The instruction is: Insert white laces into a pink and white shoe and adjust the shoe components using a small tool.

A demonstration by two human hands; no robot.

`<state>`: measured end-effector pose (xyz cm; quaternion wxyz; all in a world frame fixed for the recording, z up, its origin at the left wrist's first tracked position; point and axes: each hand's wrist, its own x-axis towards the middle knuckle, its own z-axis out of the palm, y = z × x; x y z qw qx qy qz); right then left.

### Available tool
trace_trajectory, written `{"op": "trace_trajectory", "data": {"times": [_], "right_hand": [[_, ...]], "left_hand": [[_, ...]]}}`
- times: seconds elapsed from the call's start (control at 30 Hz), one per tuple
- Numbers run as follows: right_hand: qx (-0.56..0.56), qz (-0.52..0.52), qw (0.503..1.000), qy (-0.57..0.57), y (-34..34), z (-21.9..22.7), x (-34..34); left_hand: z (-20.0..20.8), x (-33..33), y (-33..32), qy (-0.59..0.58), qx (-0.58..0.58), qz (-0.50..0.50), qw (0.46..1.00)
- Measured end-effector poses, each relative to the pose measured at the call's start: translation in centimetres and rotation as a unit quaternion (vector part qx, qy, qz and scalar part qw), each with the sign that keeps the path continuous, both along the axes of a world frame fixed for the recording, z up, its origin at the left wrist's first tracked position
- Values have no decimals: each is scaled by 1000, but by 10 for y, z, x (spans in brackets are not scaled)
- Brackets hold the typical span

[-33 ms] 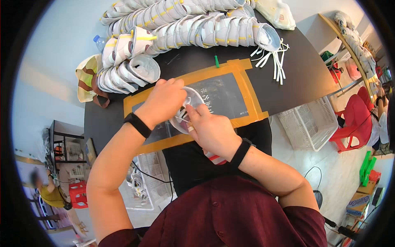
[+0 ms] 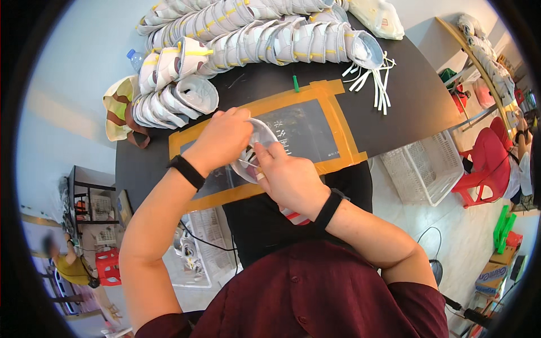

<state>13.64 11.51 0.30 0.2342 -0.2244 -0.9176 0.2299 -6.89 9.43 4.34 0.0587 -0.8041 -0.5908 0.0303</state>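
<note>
Over the dark table I hold a pale grey-white shoe upper (image 2: 265, 133), its rounded opening facing up. My left hand (image 2: 221, 138) is closed on the upper's far left edge. My right hand (image 2: 294, 179) is closed at its near right side, with thumb and forefinger pinching a thin white lace (image 2: 247, 163) at the opening. My fingers and knuckles hide most of the upper's front. Beneath both hands lies a dark sheet (image 2: 307, 124) bordered with tan tape. Something red and white (image 2: 295, 216) shows partly below my right wrist.
Long nested rows of shoe uppers (image 2: 270, 42) line the table's far side. Loose white laces (image 2: 378, 84) hang beside them, near a green clip-like piece (image 2: 296, 83). A white crate (image 2: 425, 169) and red chair (image 2: 484, 160) stand right; a person (image 2: 70, 265) is far left.
</note>
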Motion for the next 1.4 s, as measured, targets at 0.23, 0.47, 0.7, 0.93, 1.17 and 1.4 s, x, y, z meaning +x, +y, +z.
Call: {"op": "trace_trajectory", "data": {"times": [0.23, 0.47, 0.7, 0.93, 1.17, 1.4], "right_hand": [[-5, -2, 1000, -17, 2, 3, -3], [-8, -7, 999, -37, 3, 1, -9], [-15, -9, 999, -45, 4, 4, -9], [-32, 6, 995, -89, 5, 8, -8], [3, 2, 998, -69, 3, 3, -8], [8, 2, 998, -61, 3, 4, -8]], "left_hand": [[-3, -2, -5, -155, 43, 1, 987], [2, 9, -11, -146, 74, 14, 986], [9, 8, -8, -111, 92, -76, 987], [13, 0, 0, -130, 49, -126, 982], [16, 0, 4, -150, 2, -64, 987], [26, 10, 8, -77, -19, -1, 997]]}}
